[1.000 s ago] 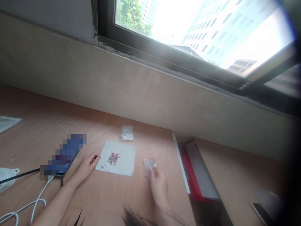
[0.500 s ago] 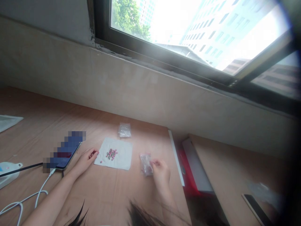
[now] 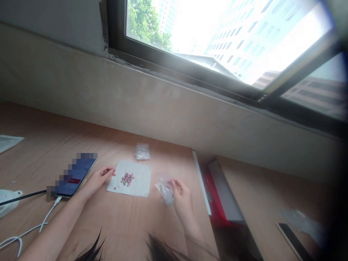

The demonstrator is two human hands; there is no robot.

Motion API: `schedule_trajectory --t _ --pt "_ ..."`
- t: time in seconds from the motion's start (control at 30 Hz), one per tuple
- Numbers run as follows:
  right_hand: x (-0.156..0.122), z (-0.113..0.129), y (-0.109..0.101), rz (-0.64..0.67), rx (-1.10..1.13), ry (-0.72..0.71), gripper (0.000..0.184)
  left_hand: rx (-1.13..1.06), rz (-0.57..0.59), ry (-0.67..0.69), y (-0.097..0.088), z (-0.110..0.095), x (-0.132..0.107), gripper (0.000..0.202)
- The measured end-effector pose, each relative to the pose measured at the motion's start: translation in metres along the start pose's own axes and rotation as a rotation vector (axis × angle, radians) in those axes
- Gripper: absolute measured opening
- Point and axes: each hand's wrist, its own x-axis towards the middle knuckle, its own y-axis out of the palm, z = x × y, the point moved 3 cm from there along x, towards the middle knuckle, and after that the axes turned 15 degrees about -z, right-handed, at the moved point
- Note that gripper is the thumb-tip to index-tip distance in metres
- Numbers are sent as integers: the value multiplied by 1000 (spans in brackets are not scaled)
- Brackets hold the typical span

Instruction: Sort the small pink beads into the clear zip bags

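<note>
Clear plastic bag (image 3: 165,192) has shifted up, pinched in right hand (image 3: 181,199); left hand (image 3: 96,183) curled beside white cloth (image 3: 139,181) and capsules (image 3: 126,178), grip unclear.

Main source is daylight through the window (image 3: 217,43). Glass blown out to near white, building detail washed out. Haze spreads from it over the concrete sill (image 3: 163,108) and the counter (image 3: 122,221), so contrast is low. Counter light is soft and even, no hard shadows, only faint shading beside the left hand (image 3: 95,183) and right hand (image 3: 182,203). Hands fairly sharp, plastic bag (image 3: 165,192) slightly soft with pale highlights. Heavy dark vignette (image 3: 338,188) down the right edge, blue fringing top right. Wide-angle bowing and tilt toward the edges. Hair strands (image 3: 163,252) along the bottom are out of focus. Phone (image 3: 74,174) is pixelated by a mosaic.
</note>
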Motion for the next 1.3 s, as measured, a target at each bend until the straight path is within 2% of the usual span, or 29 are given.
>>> schedule_trajectory --t 0.17,0.23,0.3,0.37,0.47,0.5,0.53,0.63,0.7,0.83,0.97,1.1,1.2,1.3 --pt "-13 38 53 286 67 -120 27 -16 332 170 15 -64 -16 32" --pt "-18 44 69 340 41 -142 26 0 430 196 17 -74 -24 27" --pt "-23 44 79 357 -2 -167 25 2 459 178 14 -73 -29 23" --pt "-27 41 82 308 -42 -200 20 -7 445 144 9 -67 -32 20" --pt "-35 43 79 123 -69 -231 21 -24 421 113 5 -62 -35 19" --pt "-39 46 78 98 -64 -231 20 -27 416 111 4 -63 -36 19" --pt "-42 51 78 120 -51 -223 19 -28 411 115 5 -64 -36 20" --pt "-50 67 83 356 19 -182 23 -34 409 144 9 -71 -37 24" --pt "-51 76 85 457 72 -159 26 -34 405 170 11 -75 -35 25" --pt "-43 81 89 568 237 -72 23 -7 447 188 10 -81 -33 24" --pt "-39 72 97 633 310 63 19 -30 521 198 8 -86 -39 26" --pt "-41 63 103 593 293 78 17 -106 421 171 12 -78 -41 24" --pt "-38 57 101 460 181 41 18 -101 255 137 11 -69 -36 22" --pt "-33 54 98 322 26 -35 19 -40 182 143 9 -70 -32 19"
